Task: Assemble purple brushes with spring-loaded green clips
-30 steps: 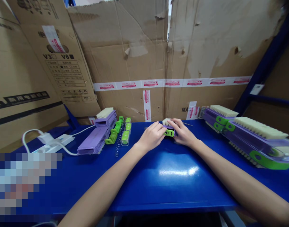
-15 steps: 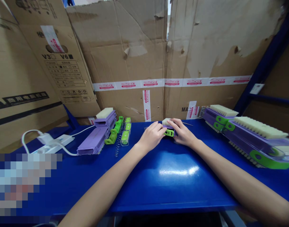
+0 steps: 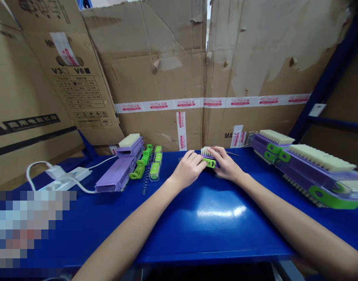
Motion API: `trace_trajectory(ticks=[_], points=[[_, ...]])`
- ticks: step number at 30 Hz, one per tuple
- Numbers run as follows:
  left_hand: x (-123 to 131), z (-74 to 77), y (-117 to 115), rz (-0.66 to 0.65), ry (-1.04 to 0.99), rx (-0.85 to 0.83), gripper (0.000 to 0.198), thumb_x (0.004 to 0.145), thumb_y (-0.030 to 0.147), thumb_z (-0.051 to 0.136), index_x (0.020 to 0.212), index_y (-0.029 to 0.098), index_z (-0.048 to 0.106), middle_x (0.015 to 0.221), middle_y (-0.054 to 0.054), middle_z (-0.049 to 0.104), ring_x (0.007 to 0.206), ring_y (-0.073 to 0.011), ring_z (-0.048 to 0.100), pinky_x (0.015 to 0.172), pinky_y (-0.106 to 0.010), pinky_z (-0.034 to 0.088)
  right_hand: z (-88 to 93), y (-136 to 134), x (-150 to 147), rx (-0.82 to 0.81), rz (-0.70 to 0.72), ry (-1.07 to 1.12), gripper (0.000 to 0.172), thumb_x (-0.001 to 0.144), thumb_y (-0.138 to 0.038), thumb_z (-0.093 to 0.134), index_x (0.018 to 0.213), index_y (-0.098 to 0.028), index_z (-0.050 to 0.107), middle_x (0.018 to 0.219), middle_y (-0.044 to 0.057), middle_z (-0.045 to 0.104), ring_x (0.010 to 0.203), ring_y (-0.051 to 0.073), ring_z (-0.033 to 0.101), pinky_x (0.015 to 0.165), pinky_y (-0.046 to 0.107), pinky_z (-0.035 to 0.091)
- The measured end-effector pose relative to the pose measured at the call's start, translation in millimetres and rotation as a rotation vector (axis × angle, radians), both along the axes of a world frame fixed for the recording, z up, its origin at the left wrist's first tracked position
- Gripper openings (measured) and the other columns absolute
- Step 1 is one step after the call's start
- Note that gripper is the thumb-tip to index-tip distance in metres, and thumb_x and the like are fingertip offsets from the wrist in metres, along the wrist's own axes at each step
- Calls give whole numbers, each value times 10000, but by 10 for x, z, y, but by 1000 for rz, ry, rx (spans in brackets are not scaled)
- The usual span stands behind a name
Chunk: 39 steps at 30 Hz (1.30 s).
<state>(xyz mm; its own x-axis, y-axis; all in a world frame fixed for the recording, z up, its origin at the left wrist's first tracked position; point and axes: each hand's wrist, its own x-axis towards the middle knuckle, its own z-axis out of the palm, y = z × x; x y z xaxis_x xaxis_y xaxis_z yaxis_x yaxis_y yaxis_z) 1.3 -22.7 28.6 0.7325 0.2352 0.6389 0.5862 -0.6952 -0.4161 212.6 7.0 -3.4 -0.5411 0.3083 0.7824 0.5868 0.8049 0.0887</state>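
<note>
At the back middle of the table, both hands are at a purple brush (image 3: 208,155) with cream bristles facing up. The fingers of my left hand (image 3: 188,168) are closed on a green plastic piece (image 3: 209,163) with slots at the brush's near end. My right hand (image 3: 226,164) grips the brush from the right, its fingers bent over the bristles. Fingers hide much of the brush and the left end of the green piece. A thin wire-like item (image 3: 232,153) lies just behind my right hand.
Left of the hands stand purple brush housings (image 3: 116,173), green plastic pieces (image 3: 137,170), long springs (image 3: 145,180) and clear-cased green parts (image 3: 154,171). Farther left is a white power strip (image 3: 63,181). Stacked purple brushes (image 3: 322,164) occupy the right side. Cardboard (image 3: 158,78) walls the back.
The green piece has tilted and moved slightly at the brush's end, with its right end higher. My left fingers have shifted a little over it; my right hand has barely moved.
</note>
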Motion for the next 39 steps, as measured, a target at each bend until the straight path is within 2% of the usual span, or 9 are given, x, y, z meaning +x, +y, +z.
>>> trace_trajectory(ticks=[4,13,20,28,35,39], points=[[21,-34,-8,33,6,22,205,915,163,408,925,177,613,886,-47,628,882,-175,546,1008,-433,348,-4,0,1,-3,-12,10,749,761,-75,512,1434,-224,219,1220,157,414,1151,299,472,939,479,488],[108,-102,-51,52,1,-28,192,908,241,438,944,153,605,892,-74,630,929,-211,541,1012,-479,331,-6,11,3,-3,-8,22,759,767,-80,520,1445,-221,209,1226,159,413,1160,300,458,948,482,481],[57,-103,-31,22,-127,-35,285,880,286,466,1124,170,556,1067,-104,615,1004,-233,543,1022,-494,325,-41,60,56,-29,-69,126,728,766,-154,579,1419,-220,265,1206,146,419,1135,296,487,945,475,486],[15,-118,30,53,-200,-42,327,877,264,449,1171,135,509,1102,-146,584,1034,-259,533,950,-466,394,-39,61,60,-23,-58,162,671,768,-163,590,1375,-210,307,1197,150,448,1141,298,499,958,478,477],[-21,-164,113,-26,-70,-109,226,906,145,373,1060,139,539,1009,-99,603,942,-200,545,872,-361,435,-42,92,81,-53,-28,131,665,714,-122,600,1322,-181,336,1236,174,491,1169,302,508,954,482,477],[5,-148,72,15,29,-110,212,896,158,395,1052,133,537,937,-86,598,885,-210,543,798,-346,442,-59,132,107,-88,-65,118,647,688,-107,591,1286,-176,354,1235,175,515,1157,300,530,929,469,491]])
